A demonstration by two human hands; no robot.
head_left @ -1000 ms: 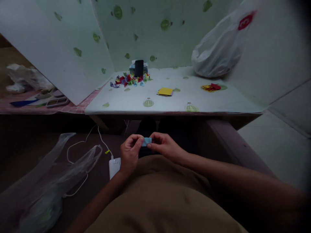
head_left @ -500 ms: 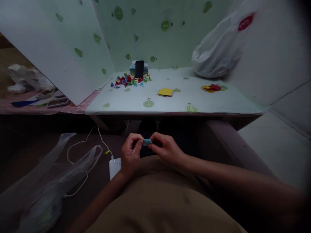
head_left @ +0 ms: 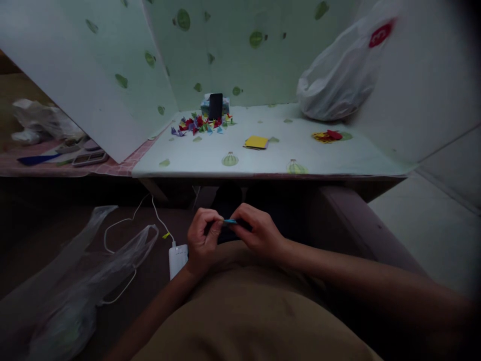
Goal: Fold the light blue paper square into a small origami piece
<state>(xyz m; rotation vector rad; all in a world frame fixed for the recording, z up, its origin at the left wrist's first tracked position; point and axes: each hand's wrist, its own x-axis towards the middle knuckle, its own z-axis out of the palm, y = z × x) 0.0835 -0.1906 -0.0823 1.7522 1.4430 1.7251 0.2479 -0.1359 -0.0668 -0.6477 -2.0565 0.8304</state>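
Observation:
Between my hands, over my lap, is a small folded piece of blue paper (head_left: pixel 230 221), seen almost edge-on. My left hand (head_left: pixel 203 235) pinches its left end between thumb and forefinger. The right end is gripped by the fingertips of my right hand (head_left: pixel 256 229), which cover part of it. On the table ahead lie a heap of small folded paper cranes (head_left: pixel 199 123) in several colours and a stack of square paper sheets (head_left: pixel 256 142) with yellow on top. Farther right is a pile of yellow and red paper pieces (head_left: pixel 326 136).
A black phone (head_left: pixel 215 107) leans on a tissue box (head_left: pixel 205 106) at the back of the table (head_left: pixel 188 160). A white plastic bag (head_left: pixel 330 85) stands at the right. On the seat to my left are a white power bank (head_left: pixel 178 260) with its cable and a clear plastic bag (head_left: pixel 90 281).
The blue paper has been tilted from showing its flat face to nearly edge-on. My right fingers have shifted slightly around its end; the things on the table stay put.

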